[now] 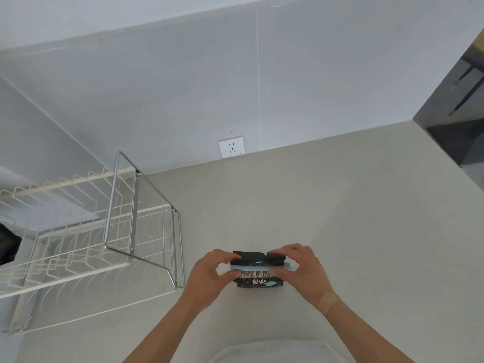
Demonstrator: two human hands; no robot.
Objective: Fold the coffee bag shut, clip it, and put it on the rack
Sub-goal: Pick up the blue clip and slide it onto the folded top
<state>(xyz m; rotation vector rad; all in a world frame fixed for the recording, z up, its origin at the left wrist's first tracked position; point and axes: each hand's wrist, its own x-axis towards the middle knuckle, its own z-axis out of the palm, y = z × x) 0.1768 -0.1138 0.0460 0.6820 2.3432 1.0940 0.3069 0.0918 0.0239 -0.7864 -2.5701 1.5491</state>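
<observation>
- coffee bag (258, 280): black, glossy film, creased at the top
- clip (259, 267) across the bag: pale blue, smooth plastic
- rack (141, 213) left of the bag: shiny chromed wire frame, cream coated wire shelves
- counter (327, 218) under the bag: matt, smooth, pale beige

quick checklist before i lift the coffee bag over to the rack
1. Top of the coffee bag folded over: ok, a black flap stands above the clip.
2. Blue clip lies across the fold: ok.
3. Clip snapped fully shut: cannot tell, both ends are under fingers.
4. Both hands on the bag: ok, left hand at one end of the clip, right hand at the other.
5. Wire rack has open space: ok, the tiers in view look bare.
6. Counter between bag and rack clear: ok.
</observation>
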